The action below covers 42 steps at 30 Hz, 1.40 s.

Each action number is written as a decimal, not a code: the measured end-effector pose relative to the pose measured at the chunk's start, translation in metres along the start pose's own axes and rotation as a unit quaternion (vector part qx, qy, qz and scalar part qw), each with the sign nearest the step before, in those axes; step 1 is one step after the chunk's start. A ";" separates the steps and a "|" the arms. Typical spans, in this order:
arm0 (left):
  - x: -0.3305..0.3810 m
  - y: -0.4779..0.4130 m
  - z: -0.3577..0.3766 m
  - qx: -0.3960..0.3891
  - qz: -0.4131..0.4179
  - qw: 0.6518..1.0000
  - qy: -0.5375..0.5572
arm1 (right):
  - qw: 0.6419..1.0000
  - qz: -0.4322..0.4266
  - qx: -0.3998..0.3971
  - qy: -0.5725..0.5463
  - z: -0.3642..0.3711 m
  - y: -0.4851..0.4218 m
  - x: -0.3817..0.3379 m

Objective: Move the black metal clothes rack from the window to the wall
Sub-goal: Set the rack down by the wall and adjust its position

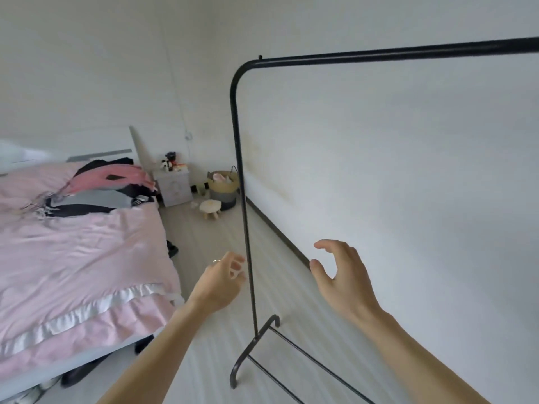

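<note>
The black metal clothes rack (pixel 239 158) stands upright on the pale floor, close along the white wall (pixel 393 170). Its top bar runs off to the upper right and nothing hangs on it. Its curved foot and lower rails rest on the floor at the bottom centre. My left hand (pixel 221 282), with a ring on one finger, is just left of the rack's upright pole, fingers loosely curled and apart from it. My right hand (pixel 341 275) hovers to the right of the pole, fingers spread, holding nothing.
A bed with a pink cover (pixel 78 252) and a pile of clothes fills the left side. At the far end stand a small nightstand (pixel 173 186), a woven basket (pixel 224 183) and a little stool (pixel 210 208). A dark baseboard (pixel 277 228) runs along the wall.
</note>
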<state>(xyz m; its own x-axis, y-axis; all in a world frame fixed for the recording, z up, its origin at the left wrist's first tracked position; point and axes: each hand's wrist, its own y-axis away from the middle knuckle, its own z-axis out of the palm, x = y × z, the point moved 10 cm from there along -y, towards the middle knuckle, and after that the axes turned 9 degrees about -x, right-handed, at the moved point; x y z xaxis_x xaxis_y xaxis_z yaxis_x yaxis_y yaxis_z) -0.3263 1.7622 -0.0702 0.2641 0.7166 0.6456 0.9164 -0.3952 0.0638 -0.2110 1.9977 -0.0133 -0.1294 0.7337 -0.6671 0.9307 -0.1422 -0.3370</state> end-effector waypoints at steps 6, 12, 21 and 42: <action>-0.001 -0.074 -0.065 0.043 0.011 0.999 -0.011 | 0.999 -0.049 -0.015 0.001 0.025 -0.104 -0.033; 0.005 -0.143 -0.111 0.068 0.024 0.997 -0.021 | 0.998 -0.060 -0.022 0.006 0.044 -0.202 -0.042; -0.020 -0.252 -0.133 0.067 0.033 0.997 0.008 | 0.997 -0.045 -0.014 -0.063 0.077 -0.316 -0.051; -0.034 -0.422 -0.041 -0.206 0.265 0.942 -0.012 | 0.941 0.063 0.185 -0.278 0.133 -0.487 -0.053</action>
<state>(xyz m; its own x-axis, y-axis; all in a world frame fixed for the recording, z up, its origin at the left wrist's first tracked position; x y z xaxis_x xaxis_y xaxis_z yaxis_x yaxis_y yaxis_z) -0.7344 1.8813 -0.0877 0.6625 0.3673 0.6528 0.4617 -0.8865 0.0302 -0.7032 1.9393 0.0981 -0.2800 0.2490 -0.9271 0.7816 -0.5015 -0.3708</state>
